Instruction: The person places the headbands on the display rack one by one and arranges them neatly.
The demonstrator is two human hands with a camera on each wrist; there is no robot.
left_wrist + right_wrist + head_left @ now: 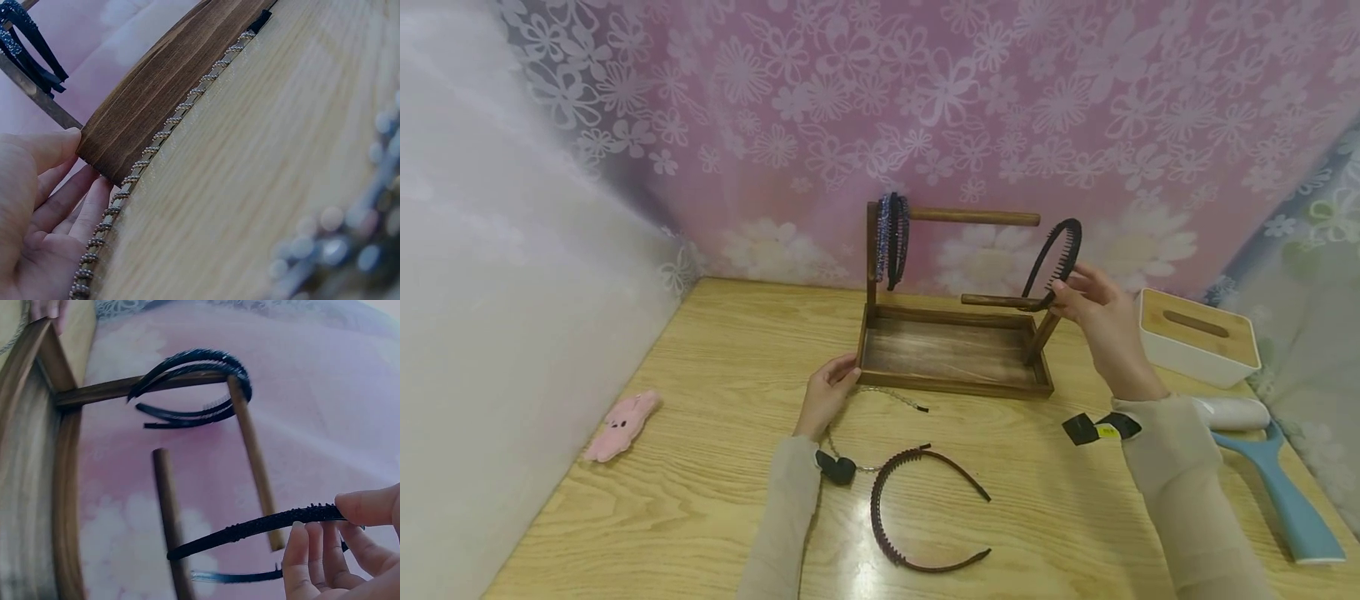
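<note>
My right hand (1108, 329) pinches a black toothed headband (1075, 237) between thumb and fingers. This headband stands at the right of the wooden stand (955, 386), overlapping its lower rod (992, 300); in the right wrist view one end lies across that rod (164, 487). My left hand (829, 392) grips the front left corner of the stand's tray, thumb on the edge and fingers around the side (81, 200). On the upper rod (977, 216), near the left post, hang glittery blue and black headbands (892, 242). A beaded headband (181, 112) lies along the tray's front, partly hidden by my left hand.
A brown toothed headband (880, 517) lies on the table (730, 350) in front. The pink plush (622, 425) is at the left. On the right stand a white tissue box with a wooden lid (1195, 333) and a blue-handled lint roller (1285, 500). A flowered curtain (820, 125) hangs behind.
</note>
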